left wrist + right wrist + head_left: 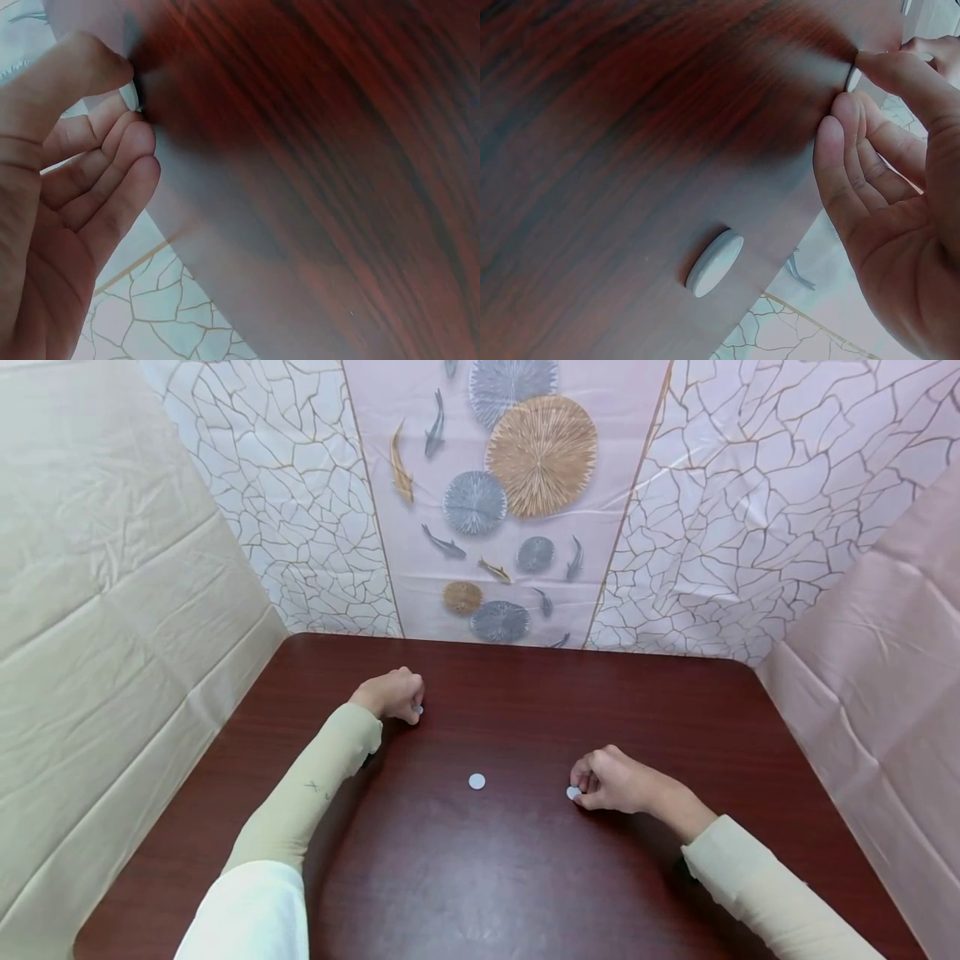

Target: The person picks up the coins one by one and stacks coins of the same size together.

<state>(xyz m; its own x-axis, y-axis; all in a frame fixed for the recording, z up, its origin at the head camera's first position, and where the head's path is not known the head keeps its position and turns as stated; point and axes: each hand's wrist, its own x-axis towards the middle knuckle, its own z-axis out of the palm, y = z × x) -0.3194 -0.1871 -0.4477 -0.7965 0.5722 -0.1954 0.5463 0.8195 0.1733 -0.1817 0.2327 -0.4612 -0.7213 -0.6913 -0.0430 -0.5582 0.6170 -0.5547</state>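
Toward the back left of the table, my left hand (393, 693) pinches a small white disc (418, 710) between thumb and fingers, at the tabletop. The left wrist view catches that disc's edge (131, 96) between thumb and fingertips; the rest is covered. My right hand (617, 782), right of centre, pinches a second white disc (573, 792) by its edge, and this one also touches the table. Between the two hands a third white disc (477, 782) lies flat, untouched. It shows larger in the right wrist view as a round disc (715, 262) with a thick rim.
The dark reddish-brown wooden table (480, 877) has rounded far corners. Behind it hangs a patterned cloth (480, 568) with fish and round motifs. Pale creased cloths stand along the left (112, 610) and right (862, 677) sides.
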